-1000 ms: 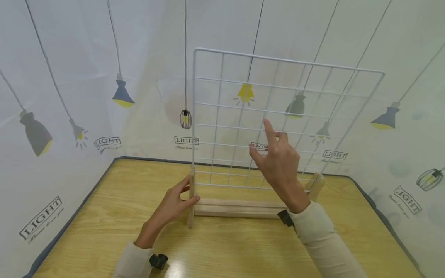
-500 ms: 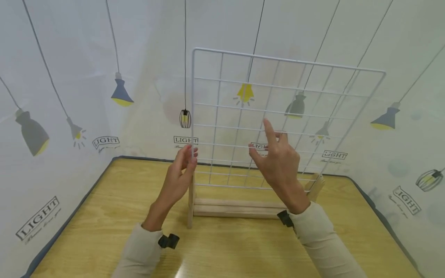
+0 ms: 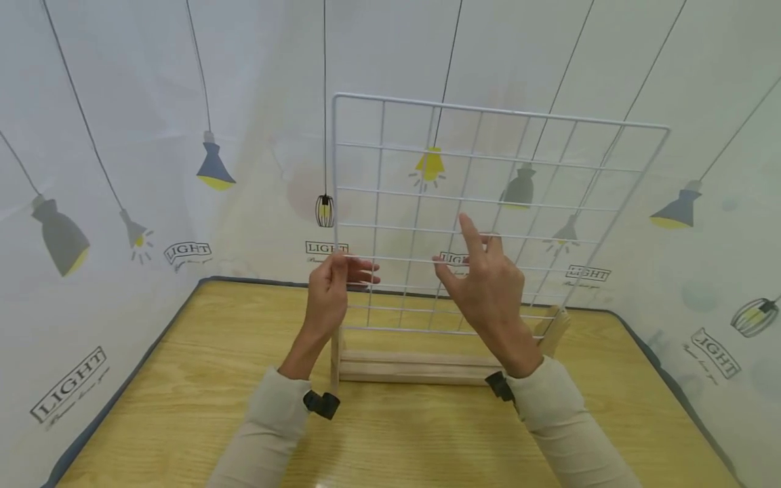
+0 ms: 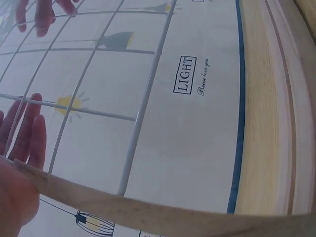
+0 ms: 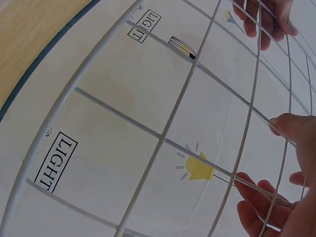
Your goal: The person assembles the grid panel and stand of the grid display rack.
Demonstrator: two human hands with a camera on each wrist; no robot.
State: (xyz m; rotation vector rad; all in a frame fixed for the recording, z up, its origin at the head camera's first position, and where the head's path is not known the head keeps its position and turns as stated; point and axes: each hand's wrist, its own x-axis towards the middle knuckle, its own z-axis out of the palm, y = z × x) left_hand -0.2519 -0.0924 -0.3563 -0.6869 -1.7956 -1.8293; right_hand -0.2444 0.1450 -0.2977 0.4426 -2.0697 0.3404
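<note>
A white wire grid panel (image 3: 500, 111) stands upright in a wooden stand with a base bar (image 3: 415, 373). At the panel's left edge, my left hand (image 3: 327, 295) grips the side wire, thumb in front and fingers reaching behind the mesh. Below that hand is the stand's left upright (image 4: 148, 215), which crosses the bottom of the left wrist view. My right hand (image 3: 493, 288) holds the mesh near its middle, index finger pointing up along the wires. In the right wrist view its thumb (image 5: 286, 123) lies at a wire and other fingers curl through the openings.
The stand's right upright (image 3: 554, 331) supports the panel's lower right corner. All of this sits on a wood-grain table (image 3: 201, 393). A white backdrop (image 3: 256, 224) printed with hanging lamps rises behind and at both sides.
My left hand has moved up from the stand's left upright to the panel's left edge, its fingers now behind the mesh. The panel's top has dipped slightly. My right hand has hardly moved.
</note>
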